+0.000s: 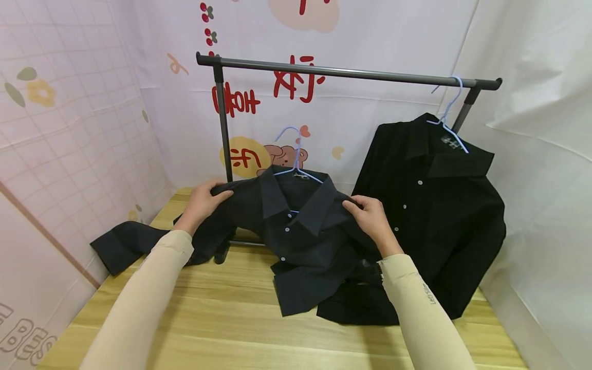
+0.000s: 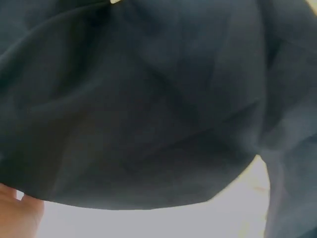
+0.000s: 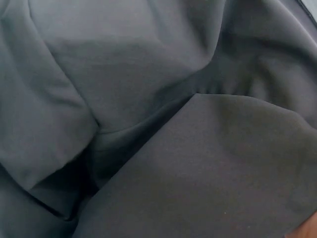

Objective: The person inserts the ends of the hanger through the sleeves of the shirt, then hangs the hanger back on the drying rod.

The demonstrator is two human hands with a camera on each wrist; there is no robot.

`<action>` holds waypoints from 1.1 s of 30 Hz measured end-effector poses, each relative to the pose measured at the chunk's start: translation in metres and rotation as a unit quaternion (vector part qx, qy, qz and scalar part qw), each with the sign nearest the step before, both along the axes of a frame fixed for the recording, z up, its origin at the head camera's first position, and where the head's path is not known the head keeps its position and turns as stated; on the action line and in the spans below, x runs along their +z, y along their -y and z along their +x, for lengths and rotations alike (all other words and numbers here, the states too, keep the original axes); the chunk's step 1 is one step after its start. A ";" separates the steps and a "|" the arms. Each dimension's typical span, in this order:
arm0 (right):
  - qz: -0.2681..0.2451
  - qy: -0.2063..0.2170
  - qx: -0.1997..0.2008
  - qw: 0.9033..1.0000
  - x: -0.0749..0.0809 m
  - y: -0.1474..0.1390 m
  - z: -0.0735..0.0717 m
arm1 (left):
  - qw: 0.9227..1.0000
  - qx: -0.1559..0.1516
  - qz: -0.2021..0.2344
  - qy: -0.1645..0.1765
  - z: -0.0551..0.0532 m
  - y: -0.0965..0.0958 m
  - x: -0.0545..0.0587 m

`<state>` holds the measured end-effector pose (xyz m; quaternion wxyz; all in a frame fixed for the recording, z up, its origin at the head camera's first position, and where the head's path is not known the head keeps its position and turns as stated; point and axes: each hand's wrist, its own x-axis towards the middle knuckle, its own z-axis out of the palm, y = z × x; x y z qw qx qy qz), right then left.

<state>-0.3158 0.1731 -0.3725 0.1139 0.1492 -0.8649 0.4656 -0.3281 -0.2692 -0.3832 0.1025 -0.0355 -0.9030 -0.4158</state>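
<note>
A dark navy button-up shirt (image 1: pixel 305 246) with white buttons is spread between both hands in the head view. Inside its collar sits a light blue hanger (image 1: pixel 297 154), its hook pointing up and below the rail. My left hand (image 1: pixel 203 203) pinches the shirt at the shoulder on the left, thumb in front. The other shoulder is pinched by my right hand (image 1: pixel 370 216). Dark cloth (image 2: pixel 148 124) fills most of the left wrist view, with fingertips at its lower left corner. Folded fabric (image 3: pixel 208 163) covers the right wrist view, where only a sliver of hand shows.
A grey metal garment rack (image 1: pixel 324 71) stands on the wooden table (image 1: pixel 222 318). At its right end a black shirt (image 1: pixel 435 216) hangs on another light blue hanger (image 1: pixel 450 103). One navy sleeve (image 1: pixel 129 244) trails left across the table. White printed curtains (image 1: pixel 83 103) surround the table.
</note>
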 end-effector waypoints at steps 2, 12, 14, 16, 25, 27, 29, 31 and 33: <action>-0.001 0.000 -0.011 1.000 -0.002 -0.003 0.001 | 1.000 0.003 0.000 0.002 0.002 0.008 -0.004; -0.019 0.058 -0.097 0.993 -0.015 -0.018 0.019 | 0.997 0.022 -0.067 -0.028 0.019 0.047 -0.022; -0.027 0.076 -0.111 0.991 -0.016 -0.018 0.024 | 0.997 0.015 -0.072 -0.013 0.024 0.055 -0.027; -0.037 0.094 -0.123 0.987 -0.018 -0.018 0.029 | 0.997 0.014 -0.076 0.006 0.029 0.063 -0.031; -0.061 0.125 -0.177 0.974 -0.031 -0.022 0.048 | 0.987 0.023 -0.152 0.052 0.044 0.098 -0.037; -0.070 0.118 -0.192 0.972 -0.031 -0.023 0.051 | 0.983 0.038 -0.173 0.044 0.046 0.104 -0.036; -0.085 0.110 -0.203 0.969 -0.031 -0.024 0.053 | 0.980 0.065 -0.187 0.020 0.047 0.110 -0.035; -0.093 0.098 -0.210 0.968 -0.031 -0.025 0.053 | 0.974 0.101 -0.200 -0.014 0.048 0.115 -0.033; -0.097 0.087 -0.212 0.969 -0.030 -0.026 0.052 | 0.969 0.142 -0.197 -0.046 0.047 0.116 -0.031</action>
